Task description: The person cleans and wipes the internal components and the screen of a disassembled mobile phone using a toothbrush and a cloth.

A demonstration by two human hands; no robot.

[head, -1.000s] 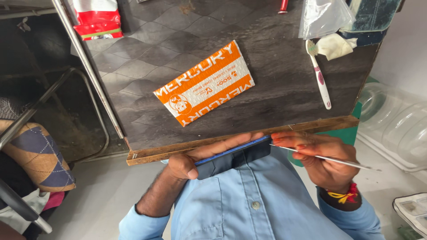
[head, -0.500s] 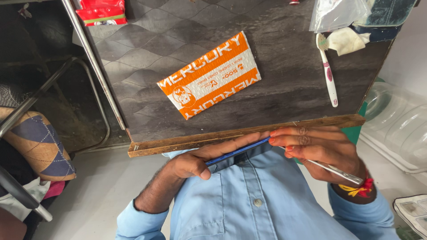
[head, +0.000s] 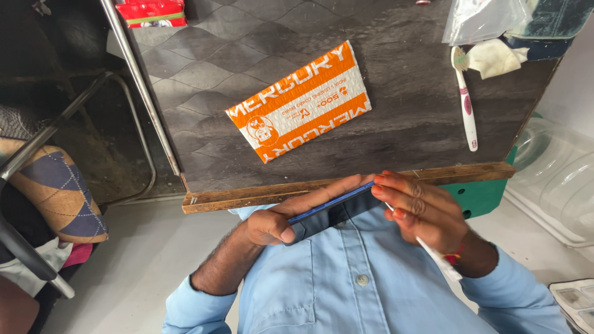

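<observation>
A slim blue phone (head: 331, 207) is held edge-on just in front of the table's wooden front edge (head: 260, 195). My left hand (head: 291, 213) grips its near end and long side. My right hand (head: 427, 213) pinches the phone's far end with its fingertips and also holds a thin white-handled tool (head: 436, 256) that slants back toward my wrist. Both forearms wear light blue sleeves over a light blue shirt (head: 365, 284). On the dark patterned tabletop (head: 402, 111) above lies an orange and white flat packet (head: 300, 102).
A white and pink toothbrush (head: 465, 102) lies at the table's right, beside a cloth scrap (head: 495, 57) and clear plastic bags (head: 482, 18). A red packet (head: 151, 12) sits at top left. A metal chair frame (head: 133, 86) and patterned cushion (head: 59, 192) stand left; clear tubs (head: 557, 179) right.
The view has shifted slightly, so the table and packet sit higher and more to the right. My hands keep their hold on the phone, with the right fingers curled closer over its end.
</observation>
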